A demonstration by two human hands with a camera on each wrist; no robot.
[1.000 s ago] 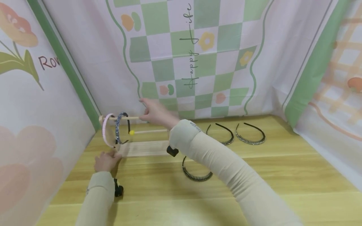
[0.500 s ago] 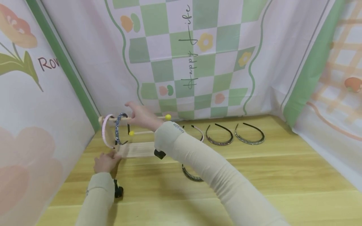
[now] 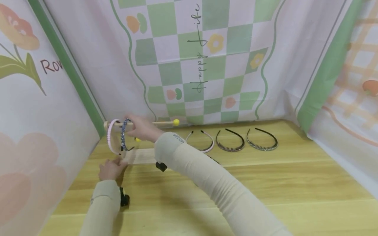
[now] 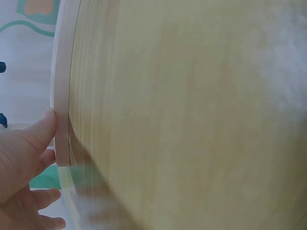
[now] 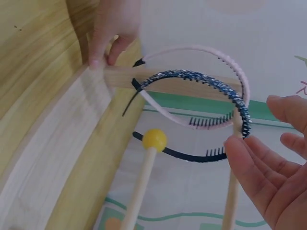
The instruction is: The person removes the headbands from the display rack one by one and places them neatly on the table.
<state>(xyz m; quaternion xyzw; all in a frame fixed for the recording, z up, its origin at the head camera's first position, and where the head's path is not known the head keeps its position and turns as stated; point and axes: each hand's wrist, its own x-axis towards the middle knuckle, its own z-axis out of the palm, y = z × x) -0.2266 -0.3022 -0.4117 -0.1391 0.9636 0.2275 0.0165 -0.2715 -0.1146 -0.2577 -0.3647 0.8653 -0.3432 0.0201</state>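
A wooden headband stand has a flat base (image 3: 142, 156), a side upright (image 5: 172, 85) and two rods with yellow ball ends (image 3: 176, 122). A pink headband (image 3: 110, 136) and a glittery blue headband (image 3: 123, 136) hang on the upper rod (image 3: 162, 123). My right hand (image 3: 142, 127) is beside the blue headband; in the right wrist view a fingertip touches it or the rod, with the fingers (image 5: 261, 165) fairly straight. My left hand (image 3: 110, 169) pinches the base's left end, its thumb (image 4: 43, 127) against the board's edge.
On the table to the right lie a pale pink headband (image 3: 211, 142), a dark toothed one (image 3: 231, 149) and a silvery one (image 3: 262, 149). Another dark headband (image 3: 215, 160) is mostly hidden under my right forearm. A patterned cloth (image 3: 217, 75) hangs behind the stand.
My right hand has moved left along the upper rod to the blue headband, uncovering the rod's yellow end. The hung headbands look nearly still, and my left hand stays at the base.
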